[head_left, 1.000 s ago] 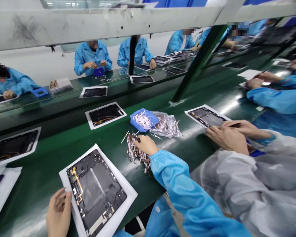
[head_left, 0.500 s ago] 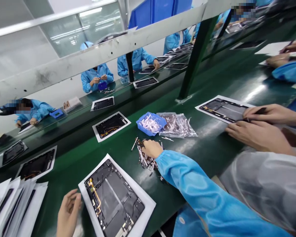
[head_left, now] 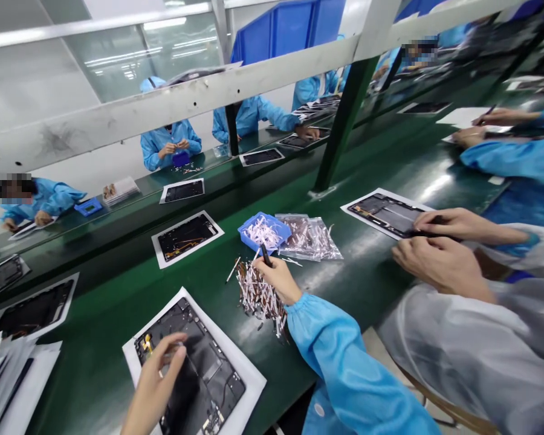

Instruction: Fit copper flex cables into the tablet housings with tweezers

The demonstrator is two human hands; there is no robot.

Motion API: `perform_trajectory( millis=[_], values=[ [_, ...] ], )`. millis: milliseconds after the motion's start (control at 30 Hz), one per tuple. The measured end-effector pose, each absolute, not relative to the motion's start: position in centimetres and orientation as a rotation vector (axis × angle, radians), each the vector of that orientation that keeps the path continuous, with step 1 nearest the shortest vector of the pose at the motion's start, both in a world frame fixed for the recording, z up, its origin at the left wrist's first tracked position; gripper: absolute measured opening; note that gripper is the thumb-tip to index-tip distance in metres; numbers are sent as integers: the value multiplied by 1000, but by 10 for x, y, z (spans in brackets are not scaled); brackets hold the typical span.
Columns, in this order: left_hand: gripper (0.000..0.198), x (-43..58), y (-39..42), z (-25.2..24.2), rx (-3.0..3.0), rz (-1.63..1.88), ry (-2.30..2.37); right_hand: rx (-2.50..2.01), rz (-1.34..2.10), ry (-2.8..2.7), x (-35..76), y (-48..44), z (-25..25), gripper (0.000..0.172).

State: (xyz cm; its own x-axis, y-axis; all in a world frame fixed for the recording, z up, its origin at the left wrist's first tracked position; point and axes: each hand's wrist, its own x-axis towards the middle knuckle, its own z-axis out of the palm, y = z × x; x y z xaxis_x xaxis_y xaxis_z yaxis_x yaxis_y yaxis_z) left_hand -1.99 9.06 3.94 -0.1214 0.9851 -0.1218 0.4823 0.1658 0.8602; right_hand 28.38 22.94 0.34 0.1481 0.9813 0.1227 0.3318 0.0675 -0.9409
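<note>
My left hand [head_left: 156, 377] hovers over a black tablet housing [head_left: 217, 371] lying on a white sheet [head_left: 254, 386]; its fingers are loosely curved and apart, with nothing visible between them. Part of the housing and its gold-coloured flex cable [head_left: 147, 343] is hidden behind this hand. My right hand [head_left: 281, 279], in a blue sleeve, is closed on a slim black tool [head_left: 266, 256] that points up and away. Beneath and beside that hand lies a loose pile of small brown-and-white strips [head_left: 259, 293]. Just beyond sits a blue tray [head_left: 250, 240] of white strips.
Clear plastic bags [head_left: 315, 237] of strips lie beside the tray. Another housing [head_left: 190, 235] rests farther back, and white sheets [head_left: 31, 374] are stacked at left. At right, a co-worker's hands [head_left: 439, 257] work on a housing [head_left: 381, 211]. A green post [head_left: 344, 121] rises from the bench.
My left hand has moved from beside the tablet housing to above it. My right hand has lifted off the strip pile, and the black tool now shows in it. The view has shifted slightly.
</note>
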Motion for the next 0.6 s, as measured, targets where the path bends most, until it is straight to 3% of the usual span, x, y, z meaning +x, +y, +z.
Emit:
perform_trajectory(
  millis=[167, 300, 533, 600],
  values=[
    [40, 11, 53, 50, 1455, 808, 1728, -1382, 882, -1382, 289, 220, 17, 23],
    [36, 27, 49, 57, 1628, 747, 1660, -1332, 947, -1401, 292, 205, 28, 25],
    [41, 76, 79, 33, 1840, 896, 1667, -1416, 870, -1453, 258, 134, 35, 22],
    [32, 85, 79, 24, 1878, 911, 1646, -1435, 835, -1495, 244, 113, 38, 21]
  ],
)
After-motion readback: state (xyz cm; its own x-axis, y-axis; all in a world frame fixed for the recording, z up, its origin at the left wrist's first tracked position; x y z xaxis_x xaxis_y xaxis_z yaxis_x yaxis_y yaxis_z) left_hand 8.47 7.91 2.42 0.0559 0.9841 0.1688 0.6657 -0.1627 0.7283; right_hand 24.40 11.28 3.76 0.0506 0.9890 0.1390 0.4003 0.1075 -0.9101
